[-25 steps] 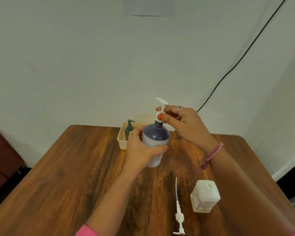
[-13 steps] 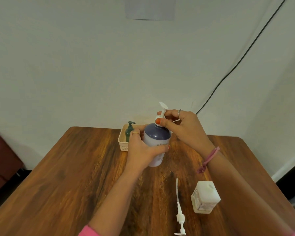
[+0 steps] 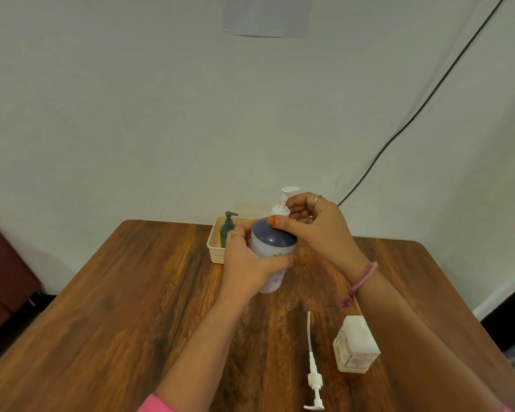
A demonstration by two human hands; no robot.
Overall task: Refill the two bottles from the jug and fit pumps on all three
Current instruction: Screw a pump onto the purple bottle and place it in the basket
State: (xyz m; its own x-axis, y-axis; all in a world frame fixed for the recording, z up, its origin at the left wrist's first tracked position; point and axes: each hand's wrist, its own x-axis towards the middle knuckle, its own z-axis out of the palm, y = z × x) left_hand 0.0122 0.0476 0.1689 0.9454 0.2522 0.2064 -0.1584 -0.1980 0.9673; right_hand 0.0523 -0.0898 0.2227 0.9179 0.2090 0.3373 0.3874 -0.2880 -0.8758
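Near the far edge of the table [image 3: 107, 307] stands a purple-topped bottle [image 3: 272, 248]. The left hand [image 3: 250, 260] wraps around its body, and the right hand [image 3: 315, 224] pinches the collar of a white pump [image 3: 283, 203] seated in its neck. Just behind, a small basket [image 3: 216, 248] holds a green pump bottle [image 3: 228, 227]. Toward the near edge lie a loose pump [image 3: 314, 379] — its tube pointing away — and beside it a white jug [image 3: 356, 344], upright.
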